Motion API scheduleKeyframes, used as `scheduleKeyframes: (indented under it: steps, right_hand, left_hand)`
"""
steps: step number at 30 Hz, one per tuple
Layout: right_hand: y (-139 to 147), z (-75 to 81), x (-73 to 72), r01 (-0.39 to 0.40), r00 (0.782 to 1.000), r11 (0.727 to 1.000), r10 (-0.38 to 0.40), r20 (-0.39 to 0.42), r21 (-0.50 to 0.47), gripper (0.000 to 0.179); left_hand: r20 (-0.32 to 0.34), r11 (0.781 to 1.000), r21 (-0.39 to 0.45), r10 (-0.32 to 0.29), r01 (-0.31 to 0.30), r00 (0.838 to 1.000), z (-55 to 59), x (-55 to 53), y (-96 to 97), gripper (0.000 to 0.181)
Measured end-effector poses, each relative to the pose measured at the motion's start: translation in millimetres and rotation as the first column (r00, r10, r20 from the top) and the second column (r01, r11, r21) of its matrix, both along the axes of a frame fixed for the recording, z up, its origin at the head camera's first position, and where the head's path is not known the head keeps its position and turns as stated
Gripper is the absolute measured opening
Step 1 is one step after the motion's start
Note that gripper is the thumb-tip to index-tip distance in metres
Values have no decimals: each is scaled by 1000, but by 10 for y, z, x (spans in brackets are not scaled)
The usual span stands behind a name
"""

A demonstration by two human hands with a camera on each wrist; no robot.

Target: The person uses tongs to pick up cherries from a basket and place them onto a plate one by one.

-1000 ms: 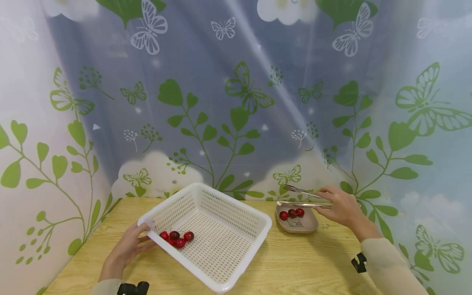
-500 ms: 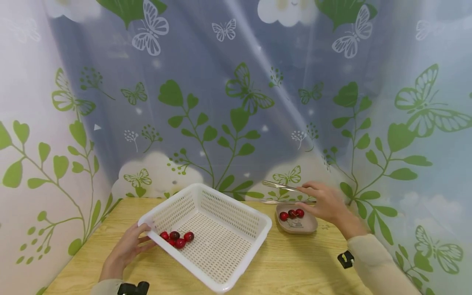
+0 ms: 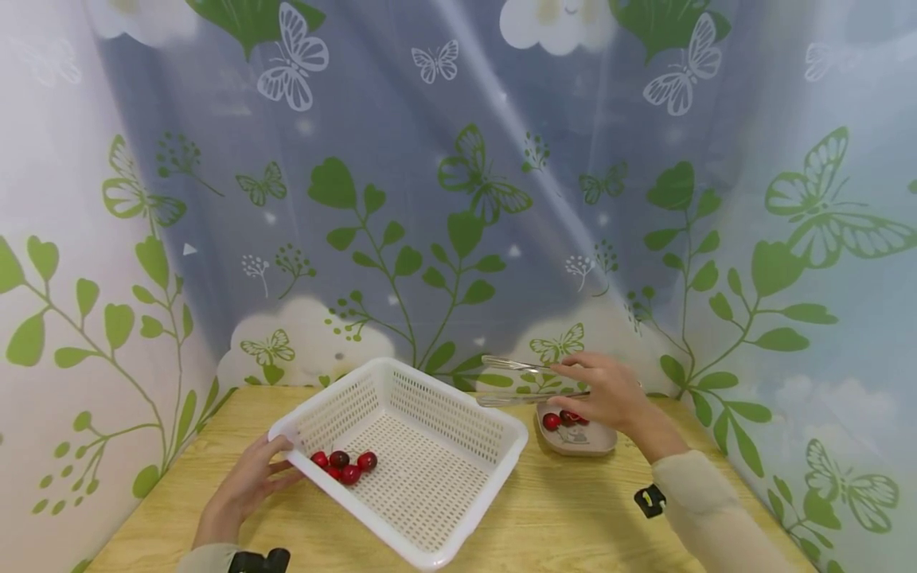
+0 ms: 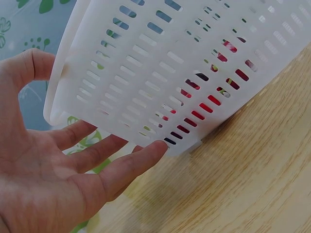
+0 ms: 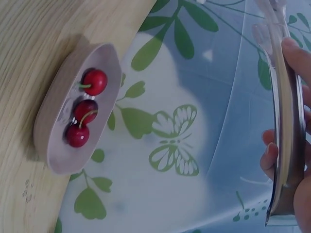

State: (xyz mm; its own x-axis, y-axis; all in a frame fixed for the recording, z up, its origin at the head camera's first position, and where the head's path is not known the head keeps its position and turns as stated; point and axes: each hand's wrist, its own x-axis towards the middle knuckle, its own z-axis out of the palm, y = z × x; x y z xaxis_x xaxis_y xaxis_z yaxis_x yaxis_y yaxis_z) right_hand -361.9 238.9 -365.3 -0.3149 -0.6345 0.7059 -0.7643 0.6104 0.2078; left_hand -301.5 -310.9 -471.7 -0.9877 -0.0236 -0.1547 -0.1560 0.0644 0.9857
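My left hand [image 3: 247,481] holds the left rim of a white perforated plastic basket [image 3: 433,477]; in the left wrist view its fingers lie along the outer wall. Several red cherries [image 3: 349,474] with green stems lie in the basket's left corner. The right hand [image 3: 605,394] grips metal tongs [image 3: 533,398] with fork-like tips. Their arms stand spread with nothing between them, tips over the basket's back right rim. Below that hand sits a small beige bowl [image 3: 598,446], partly hidden by it. Three cherries [image 5: 85,111] rest in the bowl, seen in the right wrist view.
Everything stands on a light wooden table [image 3: 566,525]. A curtain [image 3: 458,263] printed with butterflies and leaves hangs right behind the table's back edge and along both sides.
The right hand has moved left with the spread tongs, from over the bowl towards the basket. The left hand, basket and cherries have stayed put.
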Motion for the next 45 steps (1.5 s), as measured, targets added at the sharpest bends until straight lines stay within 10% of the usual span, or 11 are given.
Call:
scheduleKeyframes:
  steps: [45]
  right_hand:
    - [-1058,60,-95,-115,990,991,108,94,69,43]
  left_hand:
    - [8,1000,16,5,-5,1000,-5,5,-6,61]
